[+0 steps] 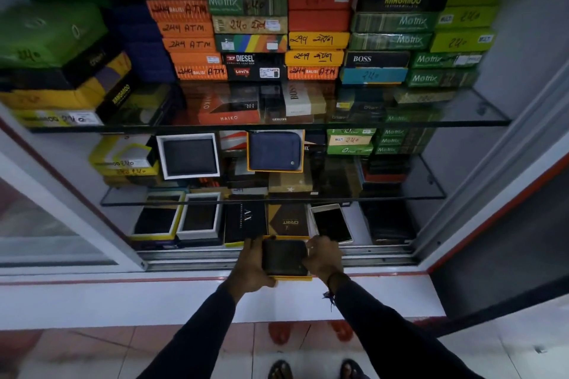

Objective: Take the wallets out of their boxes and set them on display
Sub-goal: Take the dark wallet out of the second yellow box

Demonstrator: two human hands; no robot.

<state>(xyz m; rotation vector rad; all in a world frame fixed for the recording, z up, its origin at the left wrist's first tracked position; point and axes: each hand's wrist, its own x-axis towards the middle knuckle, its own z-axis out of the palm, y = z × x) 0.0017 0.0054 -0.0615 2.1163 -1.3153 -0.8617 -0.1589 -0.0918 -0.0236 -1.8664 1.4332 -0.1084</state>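
A dark wallet lies in an open yellow box at the front edge of the cabinet's bottom shelf. My left hand grips the box and wallet from the left. My right hand holds the wallet's right edge, fingers curled over it. Behind them stand a brown lid and a black box. Open boxes with dark wallets are on display to the left. On the middle shelf, a blue wallet and a black wallet in a white box stand propped up.
Stacked closed wallet boxes fill the top glass shelf. A white-framed box leans at the bottom right. The sliding-door track runs along the front, above a white ledge. Glass door panels stand at both sides.
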